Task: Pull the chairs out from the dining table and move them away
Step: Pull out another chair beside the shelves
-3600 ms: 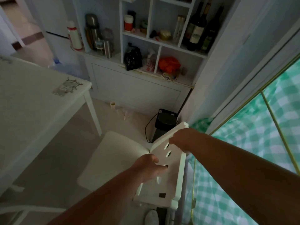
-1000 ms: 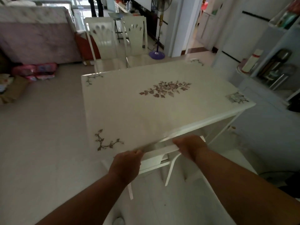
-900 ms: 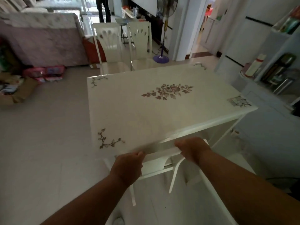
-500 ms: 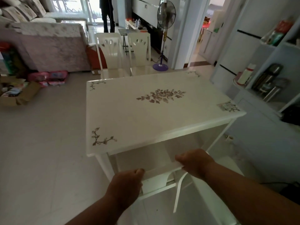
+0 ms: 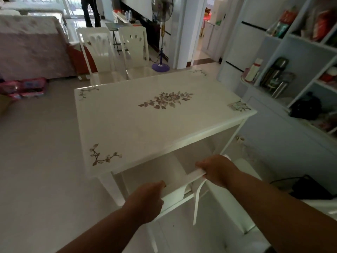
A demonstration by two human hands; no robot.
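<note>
Both hands, left point(image 5: 145, 201) and right point(image 5: 217, 170), clamped on white chair's top rail point(image 5: 184, 179) just beside table point(image 5: 145, 125) near edge. Two more chairs point(image 5: 113, 53) beyond far edge; fan point(image 5: 161, 33), shelving point(image 5: 299, 70) around.

A pale tiled floor point(image 5: 36, 161) is seen left of the fingers. Well beyond them, a pedestal fan point(image 5: 161, 33) is stood by a white doorway — bright daylight is admitted behind it. To the right, white shelving point(image 5: 300, 52) is filled with flasks and bottles.
</note>
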